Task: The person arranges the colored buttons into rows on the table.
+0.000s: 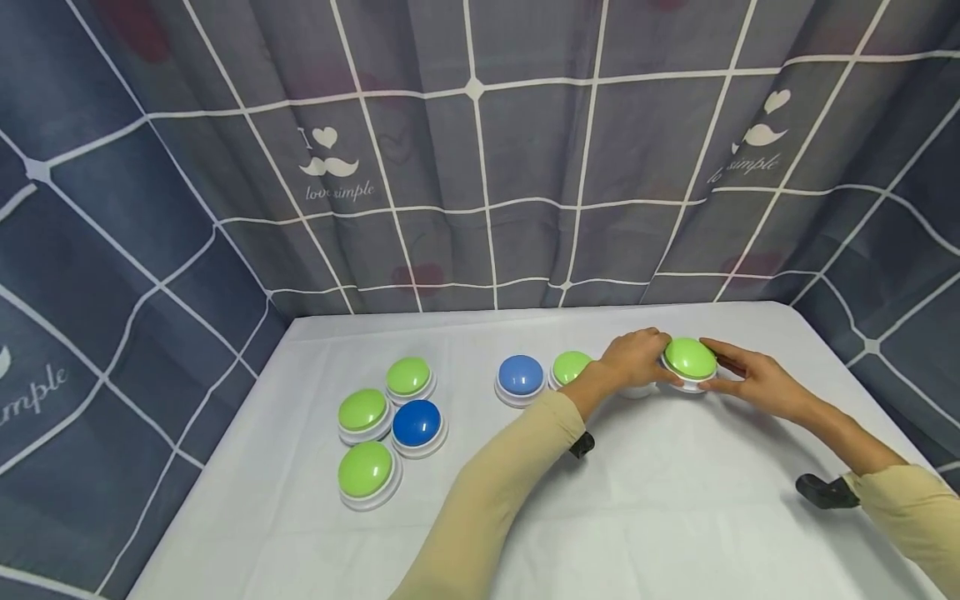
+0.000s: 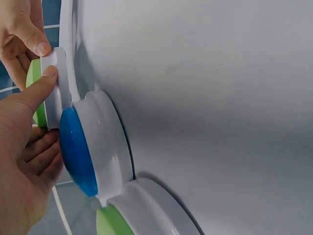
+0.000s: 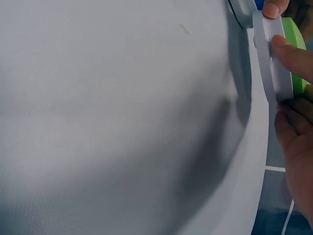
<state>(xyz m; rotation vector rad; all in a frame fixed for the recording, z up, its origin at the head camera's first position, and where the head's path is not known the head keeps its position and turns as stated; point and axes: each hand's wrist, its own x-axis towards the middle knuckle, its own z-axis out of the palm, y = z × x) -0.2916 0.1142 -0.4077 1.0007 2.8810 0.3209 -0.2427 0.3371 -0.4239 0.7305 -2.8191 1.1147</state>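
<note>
Your left hand (image 1: 636, 357) and right hand (image 1: 768, 385) pinch the green-domed button (image 1: 690, 358) from either side, toward the white table's (image 1: 675, 492) far right; whether its base touches down, you cannot tell; your left hand hides most of the blue-domed button (image 2: 78, 152) from the head view; the left wrist view cuts off its neighbour, another green one (image 2: 146, 208).

Green button (image 1: 690, 358), white tablecloth (image 1: 645, 517), white-gridded curtain (image 1: 532, 150)
</note>
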